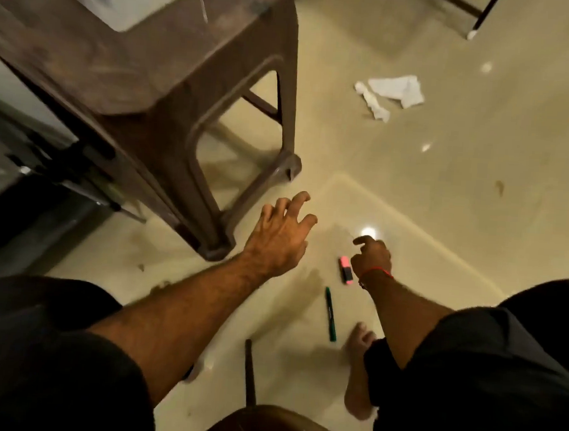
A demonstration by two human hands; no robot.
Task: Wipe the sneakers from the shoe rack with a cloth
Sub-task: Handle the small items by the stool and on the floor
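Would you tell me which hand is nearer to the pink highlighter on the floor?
Right. The right hand is right beside the pink highlighter, just to its right, with its fingers loosely curled. The left hand is spread open farther off to the highlighter's left.

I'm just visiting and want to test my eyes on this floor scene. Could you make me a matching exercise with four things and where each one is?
Things:
1. pink highlighter
2. green pen
3. white cloth
4. brown plastic stool

Places:
A. crumpled on the tiles far from the hands, upper right
B. lying on the floor close to the bare foot
C. standing at upper left with a pale box on top
D. on the floor right beside the right hand

Pairs: 1-D, 2-B, 3-A, 4-C
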